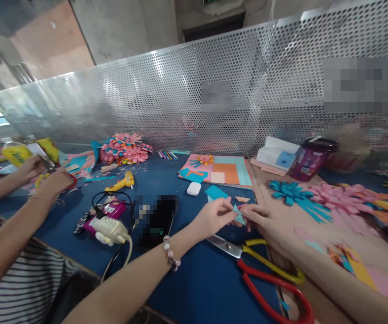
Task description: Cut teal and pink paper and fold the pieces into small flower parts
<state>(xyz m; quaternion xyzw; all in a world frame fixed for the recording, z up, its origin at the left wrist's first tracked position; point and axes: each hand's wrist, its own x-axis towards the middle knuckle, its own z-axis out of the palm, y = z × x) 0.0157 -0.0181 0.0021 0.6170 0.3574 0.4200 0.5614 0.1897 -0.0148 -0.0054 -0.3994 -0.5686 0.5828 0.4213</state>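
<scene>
A small light-blue piece of folded paper (238, 216) is pinched between the fingertips of my left hand (216, 218) and my right hand (259, 218). Both hands are closed on it, one from each side. Just behind them lie a blue paper piece (216, 192) and a small peach paper scrap (242, 199). Below my hands, large scissors (264, 258) rest on the blue table, their blades parted little if at all, with one red and one yellow handle. The right forearm passes over the tan board beside them.
Stacked coloured paper sheets (226, 171) and a white case (194, 188) lie behind my hands. A phone (162, 222), power strip (108, 227) and yellow glue gun (122, 182) are left. Paper flowers (340, 198) lie right. A co-worker's hands (54, 184) work with scissors at far left.
</scene>
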